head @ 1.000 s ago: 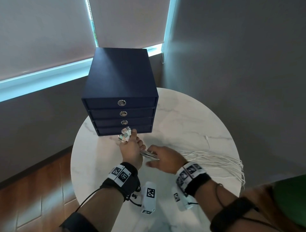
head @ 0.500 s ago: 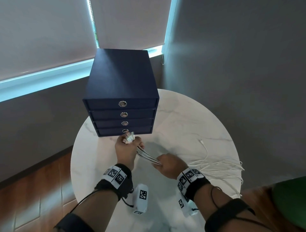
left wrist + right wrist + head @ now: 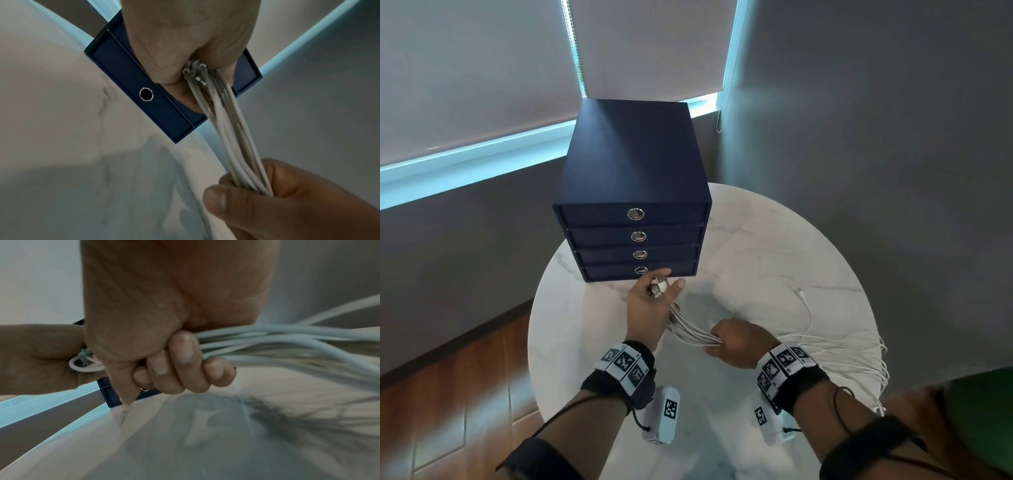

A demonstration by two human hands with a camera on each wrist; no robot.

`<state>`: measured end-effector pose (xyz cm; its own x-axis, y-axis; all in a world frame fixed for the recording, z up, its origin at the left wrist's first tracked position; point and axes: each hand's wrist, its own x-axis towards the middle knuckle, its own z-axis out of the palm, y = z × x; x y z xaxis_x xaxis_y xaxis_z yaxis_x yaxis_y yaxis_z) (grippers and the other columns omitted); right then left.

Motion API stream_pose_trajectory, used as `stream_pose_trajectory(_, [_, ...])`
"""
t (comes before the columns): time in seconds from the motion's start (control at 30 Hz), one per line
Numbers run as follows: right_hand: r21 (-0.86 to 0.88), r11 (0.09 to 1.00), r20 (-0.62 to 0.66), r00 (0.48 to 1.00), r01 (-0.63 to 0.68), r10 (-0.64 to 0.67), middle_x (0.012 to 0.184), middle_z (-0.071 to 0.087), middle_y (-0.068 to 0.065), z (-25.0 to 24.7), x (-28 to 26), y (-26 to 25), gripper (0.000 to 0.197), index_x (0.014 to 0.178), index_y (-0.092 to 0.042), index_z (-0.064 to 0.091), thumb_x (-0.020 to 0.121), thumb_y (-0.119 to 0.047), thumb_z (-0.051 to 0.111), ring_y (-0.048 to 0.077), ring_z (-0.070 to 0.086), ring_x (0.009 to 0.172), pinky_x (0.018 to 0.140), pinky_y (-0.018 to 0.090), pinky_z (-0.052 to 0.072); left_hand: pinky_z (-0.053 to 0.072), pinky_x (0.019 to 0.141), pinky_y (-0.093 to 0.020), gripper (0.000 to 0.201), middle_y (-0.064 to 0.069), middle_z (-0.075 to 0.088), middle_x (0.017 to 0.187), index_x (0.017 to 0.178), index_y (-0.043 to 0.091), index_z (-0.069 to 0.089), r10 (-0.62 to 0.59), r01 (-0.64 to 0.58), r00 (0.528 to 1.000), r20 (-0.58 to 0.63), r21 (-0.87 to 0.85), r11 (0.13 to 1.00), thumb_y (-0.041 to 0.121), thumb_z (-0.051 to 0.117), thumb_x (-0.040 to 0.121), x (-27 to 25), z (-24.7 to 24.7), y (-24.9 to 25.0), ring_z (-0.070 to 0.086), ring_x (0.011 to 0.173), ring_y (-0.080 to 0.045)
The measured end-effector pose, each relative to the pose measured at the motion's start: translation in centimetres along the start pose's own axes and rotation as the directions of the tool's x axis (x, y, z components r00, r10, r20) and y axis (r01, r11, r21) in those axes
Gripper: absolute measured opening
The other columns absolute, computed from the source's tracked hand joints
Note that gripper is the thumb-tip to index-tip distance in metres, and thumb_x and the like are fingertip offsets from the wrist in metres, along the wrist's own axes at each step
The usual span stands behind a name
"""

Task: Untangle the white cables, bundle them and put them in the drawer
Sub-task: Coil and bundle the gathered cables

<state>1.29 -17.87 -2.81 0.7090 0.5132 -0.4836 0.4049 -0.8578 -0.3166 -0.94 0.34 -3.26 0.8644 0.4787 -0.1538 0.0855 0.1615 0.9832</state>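
Bundle of thin white cables [image 3: 690,334]: stretched taut between both hands above a round white marble-patterned table [image 3: 774,260]. Plug ends [image 3: 658,288], white with metal tips, gathered at the near end and sticking out past the thumb and forefinger of the left hand [image 3: 649,310].

Left hand: fingers curled round the strands just below the plugs, seen in the left wrist view [image 3: 185,48] with the cables [image 3: 226,129] leaving the underside of the fist. Held just in front of the lowest drawer.

Right hand [image 3: 739,346]: clenched round the same bundle further along; in the right wrist view [image 3: 174,345] four fingertips [image 3: 183,350] folded over the strands [image 3: 287,345], pressing them into the palm.

Loose remainder [image 3: 852,356]: fanned out behind the right hand across the right side of the table, several strands hanging over its edge. One separate cable end with a small connector [image 3: 798,291] lying flat on the tabletop, apart from the bundle.

Dark navy four-drawer box [image 3: 633,192]: standing at the far left of the table, all four drawers closed, each with a round metal ring pull [image 3: 635,214].

Black wrist straps with square-patterned marker blocks on both forearms. Grey wall and drawn roller blinds behind.
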Motion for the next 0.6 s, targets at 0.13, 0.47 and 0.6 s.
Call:
stream_pose_trajectory(0.13, [0.010, 1.000, -0.004, 1.000, -0.002, 0.002, 0.086, 0.069, 0.007, 0.2, 0.2, 0.1, 0.032, 0.082, -0.018, 0.065, 0.088, -0.046, 0.052, 0.027, 0.066, 0.082, 0.070, 0.033, 0.050, 0.051, 0.053, -0.031, 0.004, 0.002, 0.064, 0.061, 0.091, 0.007, 0.072, -0.020, 0.020, 1.000, 0.008, -0.024, 1.000, 0.011, 0.074, 0.089, 0.1, 0.2, 0.0, 0.060, 0.049, -0.019])
stream_pose_trajectory(0.47, [0.110, 0.990, -0.065, 0.995, 0.089, -0.082, 0.089, 0.065, 0.004, 0.9, 0.6, -3.1, 0.031, 0.078, -0.026, 0.049, 0.091, -0.054, 0.050, 0.026, 0.064, 0.083, 0.073, 0.034, 0.050, 0.052, 0.048, -0.026, 0.039, -0.004, 0.061, 0.067, 0.118, 0.029, 0.067, -0.044, 0.046, 0.998, 0.047, -0.028, 0.999, 0.003, 0.071, 0.089, -0.6, 0.6, 0.4, 0.059, 0.048, -0.015])
stream_pose_trajectory(0.6, [0.105, 0.993, -0.005, 0.998, 0.062, -0.061, 0.073, 0.056, -0.004, 0.7, 0.6, -3.1, 0.038, 0.065, -0.027, 0.044, 0.092, -0.053, 0.048, 0.024, 0.062, 0.076, 0.072, 0.037, 0.051, 0.046, 0.046, -0.028, 0.017, -0.014, 0.059, 0.071, 0.104, 0.013, 0.074, -0.053, 0.055, 0.998, 0.045, -0.038, 0.998, 0.019, 0.076, 0.088, -0.7, 0.4, 0.3, 0.058, 0.047, -0.020])
